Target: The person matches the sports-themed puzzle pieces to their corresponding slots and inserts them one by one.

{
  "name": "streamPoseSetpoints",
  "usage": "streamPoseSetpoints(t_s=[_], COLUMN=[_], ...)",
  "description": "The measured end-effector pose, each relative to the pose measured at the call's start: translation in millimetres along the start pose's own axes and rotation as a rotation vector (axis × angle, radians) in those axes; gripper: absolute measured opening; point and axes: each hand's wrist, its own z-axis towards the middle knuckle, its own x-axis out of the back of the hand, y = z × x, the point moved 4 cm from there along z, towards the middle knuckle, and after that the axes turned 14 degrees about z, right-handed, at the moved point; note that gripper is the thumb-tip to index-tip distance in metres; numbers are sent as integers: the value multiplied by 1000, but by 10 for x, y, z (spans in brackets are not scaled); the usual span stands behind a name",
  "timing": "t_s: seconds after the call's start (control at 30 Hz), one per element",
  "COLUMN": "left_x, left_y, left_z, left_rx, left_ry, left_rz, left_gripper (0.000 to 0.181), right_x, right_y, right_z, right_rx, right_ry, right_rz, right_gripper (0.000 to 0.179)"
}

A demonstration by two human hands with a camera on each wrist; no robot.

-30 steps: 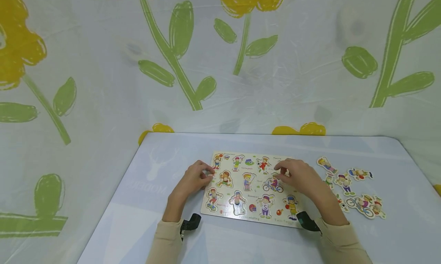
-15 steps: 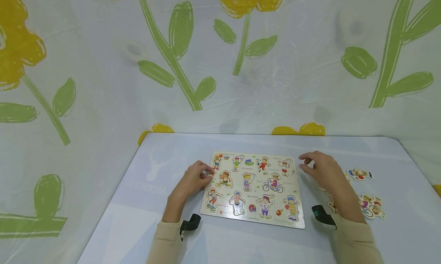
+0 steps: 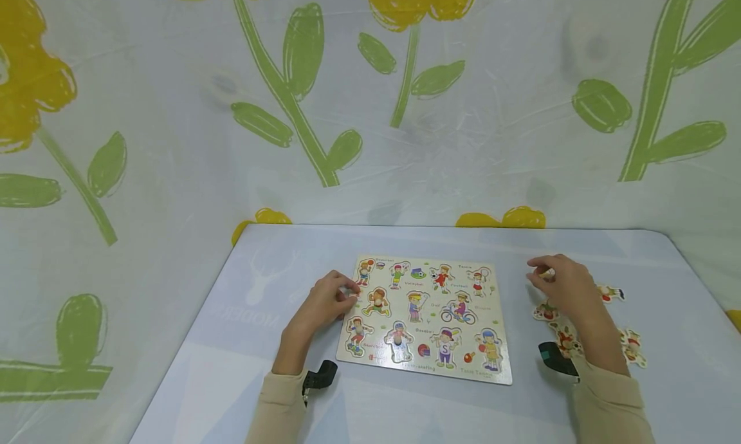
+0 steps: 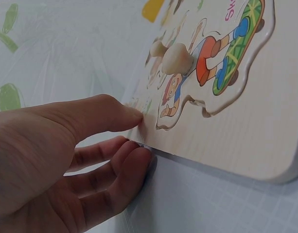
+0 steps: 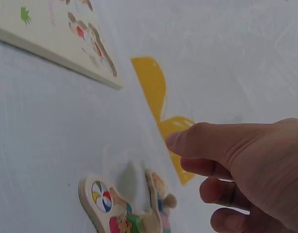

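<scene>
A wooden peg puzzle board point(image 3: 373, 328) printed with sports figures lies in the middle of the table. My left hand point(image 3: 328, 298) pinches its left edge: in the left wrist view the thumb rests on the top face and curled fingers meet the edge from below. Near that thumb sits a skateboarder piece point(image 4: 207, 58) with a wooden knob point(image 4: 178, 59). My right hand point(image 3: 570, 289) hovers right of the board over loose puzzle pieces point(image 3: 546, 311), holding nothing, its fingers loosely bent. Below it, the right wrist view has a volleyball piece point(image 5: 101, 196) and another knobbed piece point(image 5: 158, 191).
More loose pieces lie at the right, including one figure point(image 3: 633, 350) beside the forearm and another point(image 3: 611, 293) farther back; the right arm partly covers the group. The pale table point(image 3: 278, 251) ends at a curtain point(image 3: 498, 141) with flowers on it.
My right hand has moved right, from over the board to above the loose pieces, uncovering the board's right side. The left hand has stayed at the left edge.
</scene>
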Motion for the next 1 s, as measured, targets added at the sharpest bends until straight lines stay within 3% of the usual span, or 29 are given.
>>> streamPoseSetpoints(t_s=[0.43, 1.0], left_x=[1, -2], left_y=[-6, -1], left_z=[0, -6], left_rx=[-7, 10], left_ry=[9, 12], left_rz=[2, -9], left_gripper=[14, 13], right_x=[67, 40], right_y=[233, 344], right_z=[-22, -30], right_rx=[-40, -148], right_ry=[43, -10], right_rz=[-39, -18], right_gripper=[29, 30])
